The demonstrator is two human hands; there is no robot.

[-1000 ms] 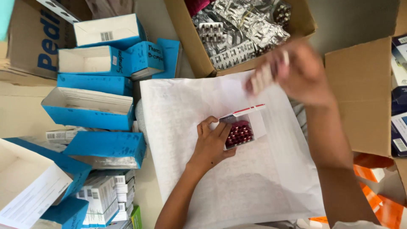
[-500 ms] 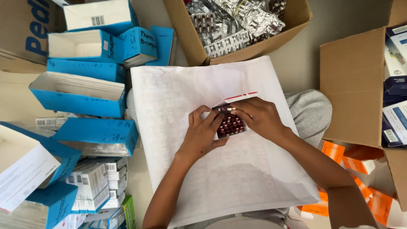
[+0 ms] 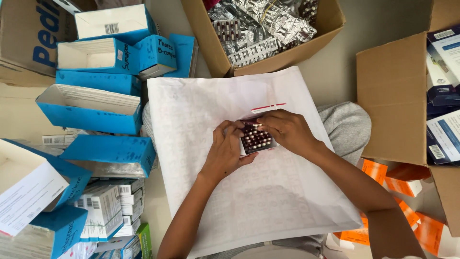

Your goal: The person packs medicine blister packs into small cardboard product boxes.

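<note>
- Paper sheet (image 3: 268,192), large, white and faintly printed with a grid of rows, lies across the person's lap and serves as the work surface; a grey-clad knee (image 3: 347,127) shows past its right edge.
- Left hand (image 3: 227,151) rests on the sheet with fingers curled against the left side of a small white carton (image 3: 258,139), steadying it.
- Right hand (image 3: 287,130) comes in from the right, fingertips pressed together on the carton's top edge, pinching at a blister strip (whether the strip is lifted clear cannot be told).
- The carton sits near the middle of the sheet, its red-striped flap (image 3: 269,107) standing open, dark red capsules in blister packs visible inside.
- Brown cardboard box (image 3: 330,21) just beyond the sheet's far edge is heaped with loose silver blister strips (image 3: 263,24).
- Blue and white cartons (image 3: 96,103), open and mostly lying on their sides, are stacked to the left; a bundle of small white packs (image 3: 108,211) sits below them.
- Another cardboard box (image 3: 393,96) stands to the right with dark blue and white packs (image 3: 443,72) inside, and orange cartons (image 3: 402,184) lie below it.
- Pale floor (image 3: 373,19) shows between the boxes (the room beyond is out of view).
</note>
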